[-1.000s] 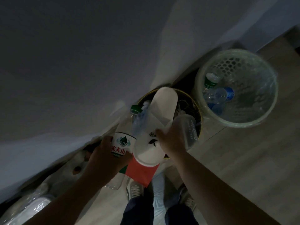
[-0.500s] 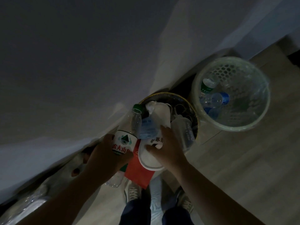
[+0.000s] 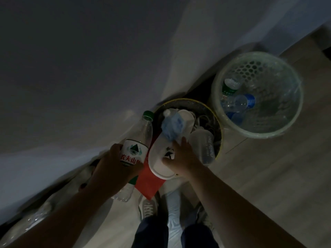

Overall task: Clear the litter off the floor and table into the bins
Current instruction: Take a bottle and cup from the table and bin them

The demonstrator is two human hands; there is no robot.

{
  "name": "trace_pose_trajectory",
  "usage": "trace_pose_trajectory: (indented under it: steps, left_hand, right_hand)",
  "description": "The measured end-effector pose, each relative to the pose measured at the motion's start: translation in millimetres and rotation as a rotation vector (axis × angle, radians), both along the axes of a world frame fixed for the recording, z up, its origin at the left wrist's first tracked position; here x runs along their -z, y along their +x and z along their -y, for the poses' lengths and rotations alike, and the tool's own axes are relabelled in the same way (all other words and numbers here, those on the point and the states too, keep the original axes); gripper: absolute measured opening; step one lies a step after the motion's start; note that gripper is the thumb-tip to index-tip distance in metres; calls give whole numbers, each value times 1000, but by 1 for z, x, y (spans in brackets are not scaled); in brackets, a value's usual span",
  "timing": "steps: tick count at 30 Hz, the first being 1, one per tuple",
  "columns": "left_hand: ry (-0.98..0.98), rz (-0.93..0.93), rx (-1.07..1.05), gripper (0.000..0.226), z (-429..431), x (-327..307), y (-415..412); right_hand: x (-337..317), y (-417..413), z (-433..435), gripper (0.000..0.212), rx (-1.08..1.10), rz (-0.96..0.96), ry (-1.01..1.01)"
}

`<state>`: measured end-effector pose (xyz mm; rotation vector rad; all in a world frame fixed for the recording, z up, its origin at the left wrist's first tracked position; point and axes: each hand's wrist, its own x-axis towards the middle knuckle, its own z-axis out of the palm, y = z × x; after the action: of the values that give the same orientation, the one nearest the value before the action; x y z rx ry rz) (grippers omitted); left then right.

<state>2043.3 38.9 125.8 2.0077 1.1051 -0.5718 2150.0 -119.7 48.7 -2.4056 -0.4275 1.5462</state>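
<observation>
Well, we judge ourselves midway: our left hand (image 3: 114, 163) curls round a clear plastic water bottle (image 3: 137, 147) with a green cap and red-and-white label, left of centre and not yet binned. Our right hand (image 3: 180, 158) lies palm-down, thumb spread, pressing a white oval slipper (image 3: 159, 163) into the dark round bin (image 3: 189, 100) with a yellow rim at centre, which looks crammed (a crumpled blue wad (image 3: 172, 126) and a translucent cup (image 3: 204, 145) poke out). At upper right the pale green perforated basket (image 3: 259, 135) already holds bottles. A red paper sheet (image 3: 150, 185) shows under the slipper's near end, outside the bin.
</observation>
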Motion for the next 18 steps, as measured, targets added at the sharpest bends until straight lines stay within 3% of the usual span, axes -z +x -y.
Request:
trace_pose_trajectory:
  steps: [4,8,13,18]
  left_hand:
    - [-20,-6,40,54,3,-9,14]
    - [-53,-4,83,53,11,-20,39]
    - [-84,22,205,53,35,-42,85]
    - [-75,-19,305,68,73,-52,137]
  right_hand:
    - [-30,8,18,64,206,100,134]
    - [-62,25,50,36,242,220,154]
    - [-90,56,101,37,278,296,91]
    - [-107,85,146,41,362,310,42]
